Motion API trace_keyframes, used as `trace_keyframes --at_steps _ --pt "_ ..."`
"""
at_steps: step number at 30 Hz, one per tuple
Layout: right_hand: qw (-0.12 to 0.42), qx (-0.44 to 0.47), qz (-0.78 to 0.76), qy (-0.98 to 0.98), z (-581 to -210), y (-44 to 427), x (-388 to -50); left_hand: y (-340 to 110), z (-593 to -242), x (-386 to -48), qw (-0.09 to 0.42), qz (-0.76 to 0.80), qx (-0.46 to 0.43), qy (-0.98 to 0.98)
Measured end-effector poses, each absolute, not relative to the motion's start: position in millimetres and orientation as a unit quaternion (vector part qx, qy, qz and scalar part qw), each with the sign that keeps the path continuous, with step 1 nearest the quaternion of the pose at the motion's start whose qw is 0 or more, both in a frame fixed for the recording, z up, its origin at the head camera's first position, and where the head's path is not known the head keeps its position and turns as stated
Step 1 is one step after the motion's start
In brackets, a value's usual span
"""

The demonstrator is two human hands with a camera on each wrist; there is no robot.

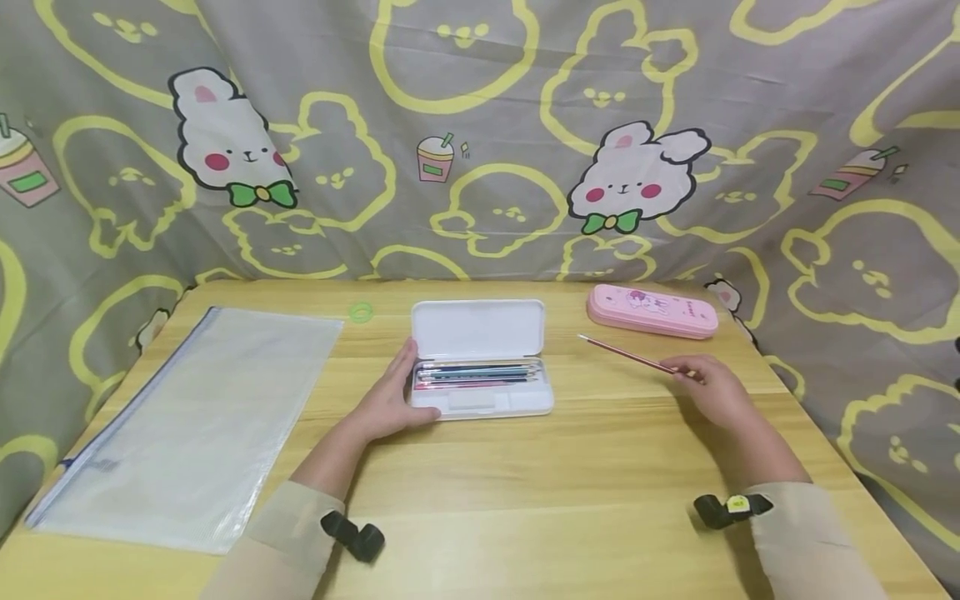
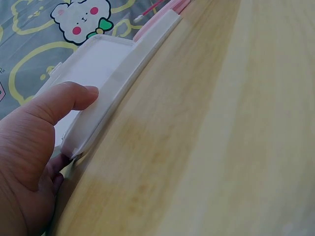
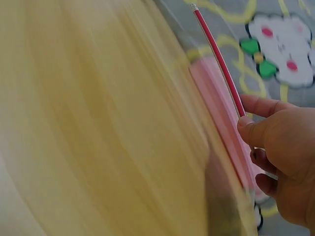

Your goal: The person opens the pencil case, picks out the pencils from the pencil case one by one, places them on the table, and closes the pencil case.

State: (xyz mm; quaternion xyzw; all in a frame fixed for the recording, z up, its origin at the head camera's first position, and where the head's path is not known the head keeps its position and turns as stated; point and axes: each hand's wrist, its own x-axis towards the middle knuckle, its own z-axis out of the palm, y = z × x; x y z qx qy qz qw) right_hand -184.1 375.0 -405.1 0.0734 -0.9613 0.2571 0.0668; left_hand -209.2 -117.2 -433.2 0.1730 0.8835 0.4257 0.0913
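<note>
Pinched by the right hand (image 1: 711, 392) over the worktop (image 1: 562, 500) near the pink pencil case (image 1: 652, 312), the red pencil (image 1: 626, 353) should prove light, stiff and slightly slick — best held mid-shaft — while the left hand (image 1: 386, 403) grips one end of the open white pencil box (image 1: 525, 403).

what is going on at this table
A person's left hand holds the left end of a white pencil case, its lid open and several pencils inside. Their right hand pinches a red pencil above the table, near a closed pink case. A zip pouch lies flat on the left.
</note>
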Motion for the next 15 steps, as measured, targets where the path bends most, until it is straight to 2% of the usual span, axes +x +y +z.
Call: trace_keyframes --at_steps 9,15 --pt "-0.007 0.004 0.254 -0.967 -415.1 409.3 -193.9 -118.9 -432.5 -207.9 0.092 0.424 0.171 0.884" --pt "-0.023 0.004 0.254 -0.967 -418.1 414.0 -197.2 -118.2 -431.8 -208.6 0.091 0.422 0.173 0.886"
